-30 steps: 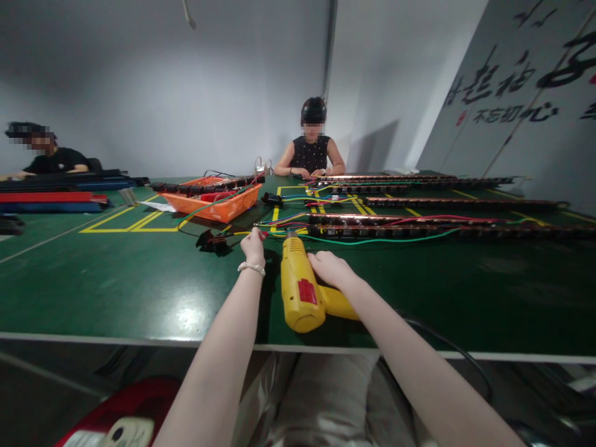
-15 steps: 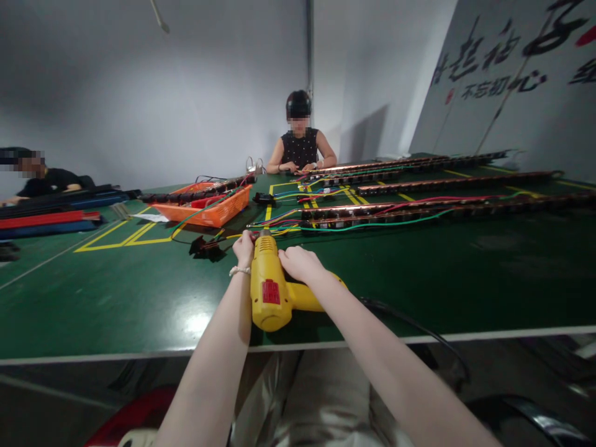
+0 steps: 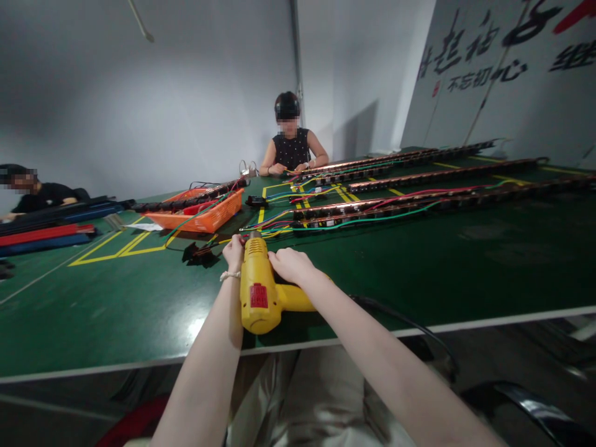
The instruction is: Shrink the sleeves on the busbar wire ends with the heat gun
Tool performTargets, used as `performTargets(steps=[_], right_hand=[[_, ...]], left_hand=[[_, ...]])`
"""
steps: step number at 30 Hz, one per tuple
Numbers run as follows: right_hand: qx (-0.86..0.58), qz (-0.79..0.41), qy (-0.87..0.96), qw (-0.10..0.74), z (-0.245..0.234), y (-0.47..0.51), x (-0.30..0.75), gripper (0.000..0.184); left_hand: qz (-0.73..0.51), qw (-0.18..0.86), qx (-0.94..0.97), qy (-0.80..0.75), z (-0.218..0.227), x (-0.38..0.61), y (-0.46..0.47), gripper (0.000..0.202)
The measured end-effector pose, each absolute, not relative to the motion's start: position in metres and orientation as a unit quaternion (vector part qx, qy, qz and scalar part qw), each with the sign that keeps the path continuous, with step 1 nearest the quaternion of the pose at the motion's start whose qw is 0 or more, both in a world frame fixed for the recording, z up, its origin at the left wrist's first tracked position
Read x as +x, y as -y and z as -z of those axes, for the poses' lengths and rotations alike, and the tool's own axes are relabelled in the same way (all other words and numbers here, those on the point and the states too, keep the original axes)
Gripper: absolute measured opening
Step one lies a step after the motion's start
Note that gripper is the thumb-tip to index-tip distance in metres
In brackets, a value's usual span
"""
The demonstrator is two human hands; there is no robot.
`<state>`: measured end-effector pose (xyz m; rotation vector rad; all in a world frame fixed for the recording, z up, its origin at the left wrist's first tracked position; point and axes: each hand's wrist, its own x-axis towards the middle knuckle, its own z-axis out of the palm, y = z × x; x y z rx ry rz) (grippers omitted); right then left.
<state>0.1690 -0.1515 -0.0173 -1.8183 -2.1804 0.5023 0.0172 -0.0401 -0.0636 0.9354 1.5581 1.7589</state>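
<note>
A yellow heat gun (image 3: 259, 287) lies on its side on the green table, its metal nozzle facing away from me and its handle reaching right beneath my right forearm. Just left of the nozzle, my left hand (image 3: 233, 253) is closed in a pinch; what its fingers hold is too small to make out. My right hand (image 3: 292, 266) is curled at the gun's right side, with fingertips hidden behind the body. Coloured wires (image 3: 279, 231) run past just beyond the nozzle, from a long copper-edged strip (image 3: 354, 214). A black connector bundle (image 3: 199, 254) lies left of my left hand.
An orange basket (image 3: 200, 218) holding dark strips stands at the back left. More wired strips (image 3: 442, 176) extend to the right. One person (image 3: 292, 149) works across the table, another (image 3: 41, 192) at far left. A black cable (image 3: 405, 320) hangs over the front edge (image 3: 447, 329).
The whole view has shifted, so the scene sits slightly further left. Both hands and the heat gun keep nearly the same places relative to each other.
</note>
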Motion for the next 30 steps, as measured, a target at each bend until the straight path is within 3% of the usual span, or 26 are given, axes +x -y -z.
performTargets(steps=[30], right_hand=[[-0.59, -0.202, 0.773, 0.114, 0.013, 0.184, 0.281, 0.031]], left_hand=[[-0.715, 0.335, 0.3, -0.535, 0.065, 0.025, 0.04, 0.02]])
